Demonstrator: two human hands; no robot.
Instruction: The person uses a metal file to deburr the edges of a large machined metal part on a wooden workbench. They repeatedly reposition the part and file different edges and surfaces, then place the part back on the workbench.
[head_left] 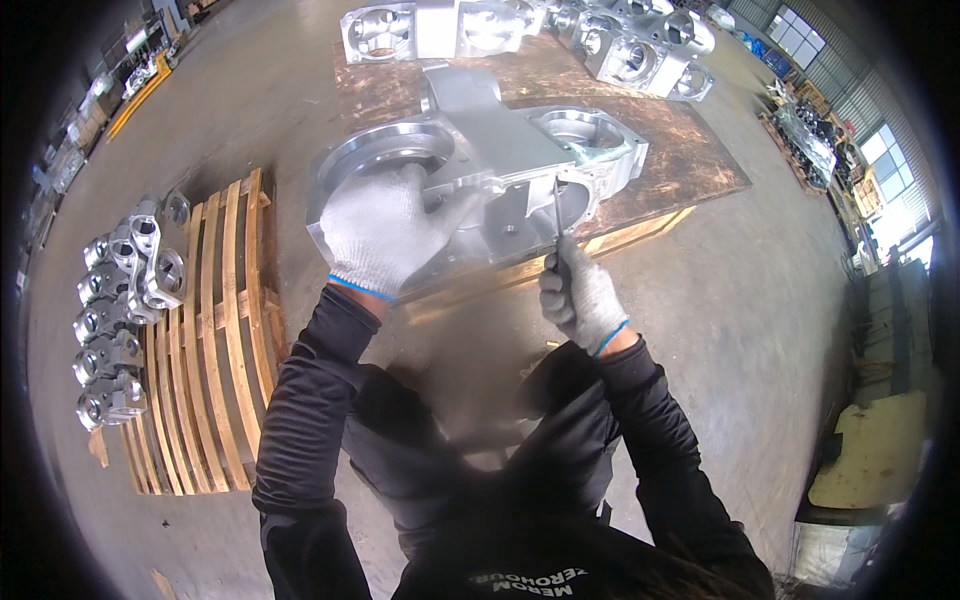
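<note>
A large silvery metal casting (pixel 490 145) with round bores lies on the brown board in front of me. My left hand (pixel 380 225), in a white knit glove, grips the rim of its left bore. The thumb stretches right across the metal; the fingertips are partly hidden in the bore. In my gloved right hand (pixel 583 293) is a dark-handled tool with a slim metal blade (pixel 559 205), held upright with the fingers wrapped round its handle. The blade's tip is at the casting's near edge, beside a smaller opening on the right.
More metal castings (pixel 435 32) stand at the far side of the brown board (pixel 690 165). To my left, a wooden pallet (pixel 205 350) lies on the concrete floor with several castings (pixel 130 300) along its left side. Wrapped goods (pixel 805 145) sit far right.
</note>
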